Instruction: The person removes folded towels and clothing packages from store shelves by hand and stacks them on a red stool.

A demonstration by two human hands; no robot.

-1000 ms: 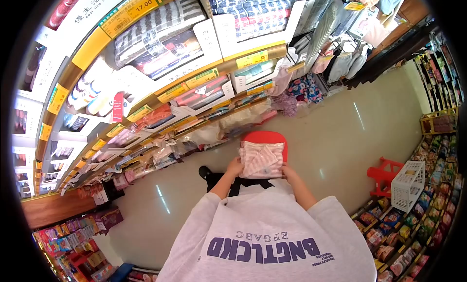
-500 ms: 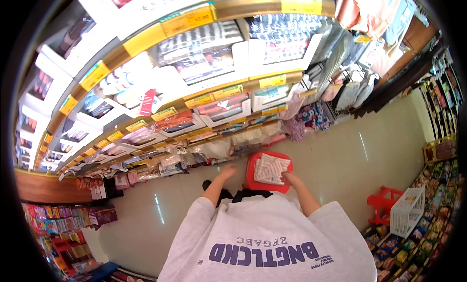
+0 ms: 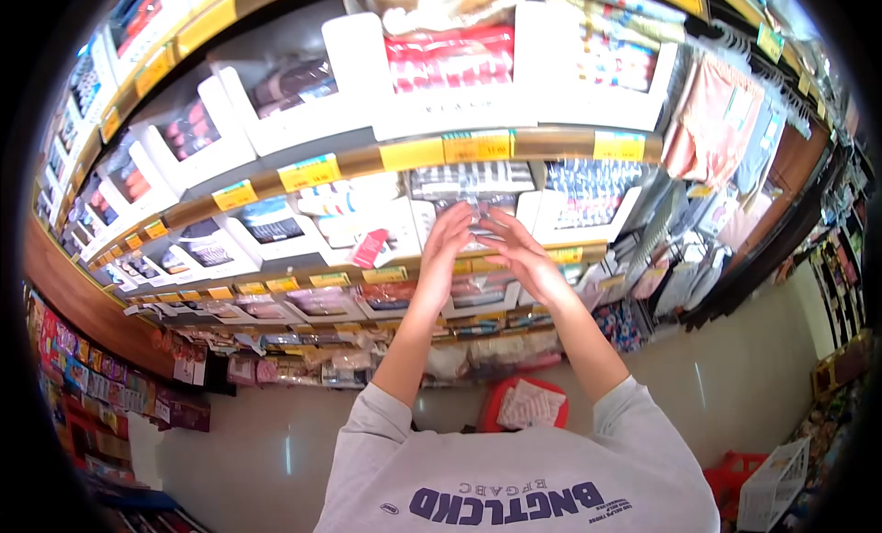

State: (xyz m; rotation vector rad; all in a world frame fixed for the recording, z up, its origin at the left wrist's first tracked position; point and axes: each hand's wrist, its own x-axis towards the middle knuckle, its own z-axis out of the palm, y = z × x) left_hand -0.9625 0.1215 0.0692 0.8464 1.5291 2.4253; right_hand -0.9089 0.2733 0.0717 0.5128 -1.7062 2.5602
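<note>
Both my hands are raised in front of the shelf, at a white display box holding packaged folded textiles. My left hand is at the box's front with its fingers stretched upward. Close beside it, my right hand has its fingers apart and pointing left toward the left hand. Between and behind the fingertips lies a dark item in clear wrapping, partly hidden. A black-and-white striped folded textile sits above them in the same box. I see nothing held in either hand.
Below, a red stool carries a striped folded cloth. A red tag hangs left of my hands. Garments hang at the right. A white basket and a red stool or crate stand lower right.
My hands have risen from beside the red stool to the shelf box; the right has left the striped cloth, which stays on the stool. The view has tilted up.
</note>
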